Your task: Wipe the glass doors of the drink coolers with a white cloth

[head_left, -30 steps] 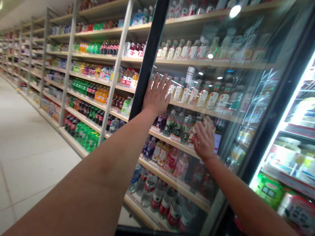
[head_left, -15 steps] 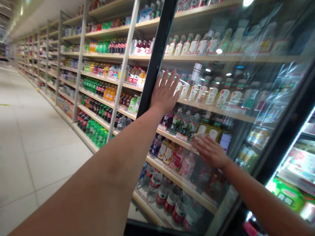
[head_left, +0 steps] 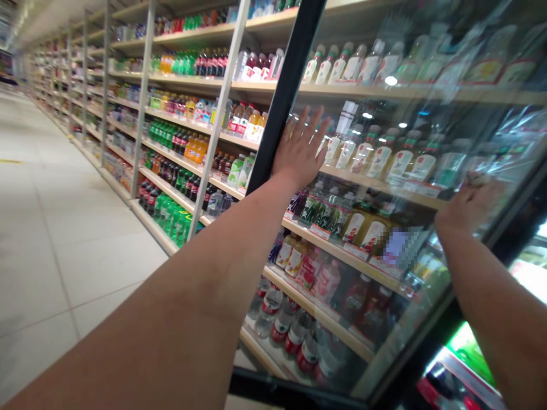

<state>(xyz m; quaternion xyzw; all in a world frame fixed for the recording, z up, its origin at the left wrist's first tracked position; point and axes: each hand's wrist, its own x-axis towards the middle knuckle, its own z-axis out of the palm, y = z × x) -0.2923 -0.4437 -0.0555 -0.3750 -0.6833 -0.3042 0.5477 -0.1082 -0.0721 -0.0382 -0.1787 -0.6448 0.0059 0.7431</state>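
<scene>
A glass door (head_left: 401,228) with a black frame fills the right side of the view and stands swung open. My left hand (head_left: 301,145) lies against the glass beside the door's left frame edge, fingers spread and holding nothing. Farther right, my right hand (head_left: 465,202) is at the glass near the opposite frame edge. Its fingers are bent and smeared by motion. What they press or hold, perhaps something thin and pale, cannot be made out. Reflections of lights lie across the pane, and bottled drinks (head_left: 401,162) show through it.
Long shelves of bottled drinks (head_left: 205,62) run away to the left along a pale tiled floor (head_left: 38,256). Metal uprights (head_left: 220,108) divide them. Behind the door's right edge, lit cooler shelves hold a green package (head_left: 472,347) and other goods.
My right hand has moved across the glass to the right and up, from mid-pane to near the frame. My left hand keeps its place on the door; the view has shifted slightly.
</scene>
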